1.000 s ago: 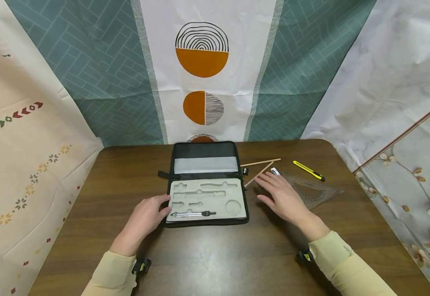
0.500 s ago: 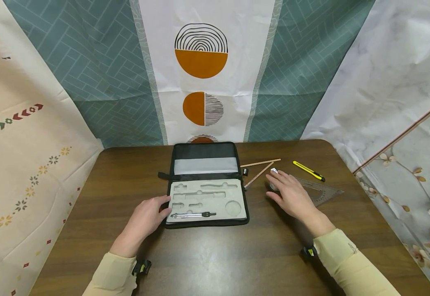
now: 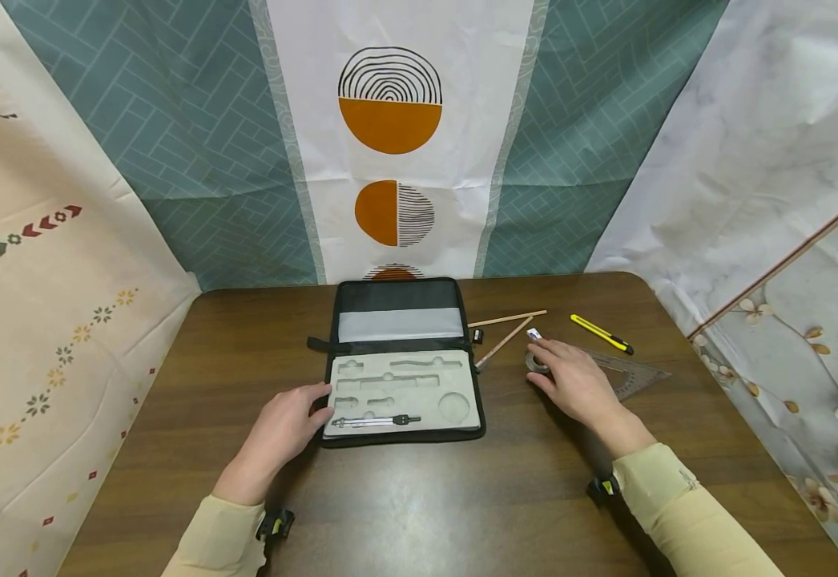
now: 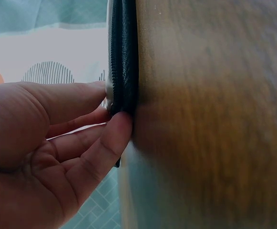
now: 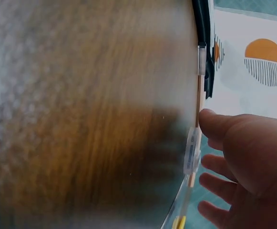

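Note:
A black zip case [image 3: 403,435] lies unfolded on the table, its pale moulded tray [image 3: 361,369] facing up. One silver-and-black drawing compass [image 3: 379,420] rests along the tray's near side. My left hand [image 3: 284,425] holds the case's left edge between thumb and fingers; in the left wrist view the fingertips meet the zip edge [image 4: 125,57]. Right of the case, my right hand [image 3: 579,386] hovers low with loosely bent fingers by a round clear object [image 3: 535,363], partly covered by that hand. The right wrist view shows the clear object [image 5: 191,151] edge-on, just off the fingertips.
Two wooden pencils [image 3: 507,318] lie right of the case near a small black sharpener [image 3: 477,336]. A white eraser [image 3: 533,333] sits beyond my right fingers. Farther right are a yellow utility knife [image 3: 602,333] and a clear triangle ruler [image 3: 638,377], partly under the hand.
My right hand has moved right, away from the pencil, uncovering the round clear object. The left hand has stayed at the case edge.

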{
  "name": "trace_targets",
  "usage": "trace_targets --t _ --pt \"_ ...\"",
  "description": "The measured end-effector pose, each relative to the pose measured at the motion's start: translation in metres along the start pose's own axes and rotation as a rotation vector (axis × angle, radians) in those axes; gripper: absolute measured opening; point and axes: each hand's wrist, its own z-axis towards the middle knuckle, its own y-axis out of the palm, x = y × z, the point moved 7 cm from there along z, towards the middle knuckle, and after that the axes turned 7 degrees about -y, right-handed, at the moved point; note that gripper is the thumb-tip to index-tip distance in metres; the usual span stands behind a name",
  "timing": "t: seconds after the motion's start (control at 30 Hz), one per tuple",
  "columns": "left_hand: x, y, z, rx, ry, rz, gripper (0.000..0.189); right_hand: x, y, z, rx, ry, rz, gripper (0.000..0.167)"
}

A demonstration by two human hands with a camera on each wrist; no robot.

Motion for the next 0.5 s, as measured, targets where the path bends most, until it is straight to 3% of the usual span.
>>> trace_targets --t 0.5 --pt "-0.0005 0.0 -0.0005 0.015 0.012 -0.003 0.045 0.0014 0.0032 0.0023 -0.02 0.009 0.004 0.047"
